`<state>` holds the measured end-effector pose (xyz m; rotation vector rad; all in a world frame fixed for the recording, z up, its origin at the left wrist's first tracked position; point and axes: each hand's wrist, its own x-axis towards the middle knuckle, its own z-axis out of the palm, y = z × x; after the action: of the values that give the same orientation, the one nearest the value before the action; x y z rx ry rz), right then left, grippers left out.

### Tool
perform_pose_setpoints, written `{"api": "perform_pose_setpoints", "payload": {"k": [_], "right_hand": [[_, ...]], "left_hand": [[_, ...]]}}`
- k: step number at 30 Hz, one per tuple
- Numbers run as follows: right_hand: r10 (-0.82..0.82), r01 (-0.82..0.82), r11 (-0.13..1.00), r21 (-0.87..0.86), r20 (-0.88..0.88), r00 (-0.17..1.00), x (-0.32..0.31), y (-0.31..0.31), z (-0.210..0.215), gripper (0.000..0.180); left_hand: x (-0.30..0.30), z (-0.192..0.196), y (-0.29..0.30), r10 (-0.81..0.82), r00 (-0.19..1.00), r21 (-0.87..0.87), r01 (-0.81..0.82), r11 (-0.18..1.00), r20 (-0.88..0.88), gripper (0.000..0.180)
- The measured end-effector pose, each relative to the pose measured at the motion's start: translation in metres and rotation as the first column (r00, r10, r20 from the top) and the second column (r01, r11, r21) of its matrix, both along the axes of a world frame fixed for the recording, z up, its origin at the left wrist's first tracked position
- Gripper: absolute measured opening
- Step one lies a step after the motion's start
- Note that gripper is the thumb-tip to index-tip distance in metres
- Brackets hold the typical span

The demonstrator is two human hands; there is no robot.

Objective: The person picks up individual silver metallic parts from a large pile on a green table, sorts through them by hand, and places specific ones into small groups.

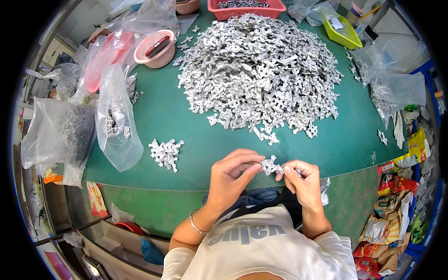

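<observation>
While the left hand (pixel 234 176) pinches a silvery metal piece (pixel 269 165) at its fingertips, the right hand (pixel 302 181) grips its three o'clock side, so both hands clamp it above the surface (pixel 158 109), near the six o'clock edge. From there, a large heap (pixel 261 70) of similar parts rises at twelve o'clock, a small cluster (pixel 165 153) lies at nine, and a lime basket (pixel 351 41) sits at one.

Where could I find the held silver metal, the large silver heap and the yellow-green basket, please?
Held silver metal (pixel 269 165): head view, its middle.
Large silver heap (pixel 261 74): head view, its middle.
Yellow-green basket (pixel 344 40): head view, its near wall.
</observation>
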<state>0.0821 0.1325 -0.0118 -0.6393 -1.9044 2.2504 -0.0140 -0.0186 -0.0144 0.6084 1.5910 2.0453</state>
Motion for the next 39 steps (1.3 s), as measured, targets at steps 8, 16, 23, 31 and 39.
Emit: {"api": "perform_pose_setpoints", "payload": {"k": [8,16,23,31,39], "right_hand": [[-0.008,0.008,1.000,-0.016,-0.050,0.999,0.005,-0.001,0.002,0.012],[0.003,0.010,0.993,0.114,-0.109,0.994,0.004,-0.002,0.004,0.007],[0.100,-0.035,0.917,0.396,-0.143,0.985,-0.004,0.001,-0.003,0.007],[-0.133,0.111,0.532,0.839,-0.046,0.990,-0.036,0.023,-0.051,0.020],[-0.145,0.189,0.682,0.707,-0.123,0.982,-0.028,0.018,-0.042,0.008]], "left_hand": [[0.002,0.001,0.000,0.018,0.995,0.071,-0.025,0.997,0.101,0.015],[0.003,0.005,-0.003,0.008,0.998,0.083,-0.014,0.996,0.063,0.016],[-0.003,-0.002,-0.009,0.075,0.996,0.033,-0.076,0.997,0.045,0.014],[-0.061,-0.043,-0.099,0.274,0.607,-0.489,-0.779,0.393,-0.746,0.014],[-0.031,-0.026,-0.060,0.288,0.697,-0.341,-0.616,0.710,-0.657,0.022]]}}
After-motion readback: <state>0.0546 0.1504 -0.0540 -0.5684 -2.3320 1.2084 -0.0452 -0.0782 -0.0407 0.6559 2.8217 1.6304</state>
